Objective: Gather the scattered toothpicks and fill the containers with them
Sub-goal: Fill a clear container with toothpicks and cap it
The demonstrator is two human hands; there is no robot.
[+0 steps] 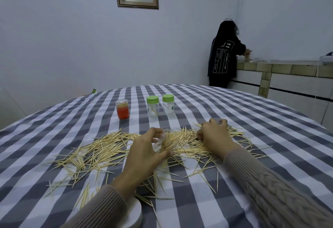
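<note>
Wooden toothpicks: light, stiff, sharp-tipped, strewn across counter around both hands | left hand grip: clasps clear container, tilted, partly filled | right hand grip: fingers spread flat, raking sticks beside container | advice: pinch bundles mid-length.

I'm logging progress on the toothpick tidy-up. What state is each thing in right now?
Left hand: grips a clear container.
Clear container: tilted, some toothpicks inside.
Right hand: fingers resting on the toothpicks.
Toothpicks: scattered on the table.
Green-lidded jars: upright, capped.
Orange container: upright, filled.
</note>
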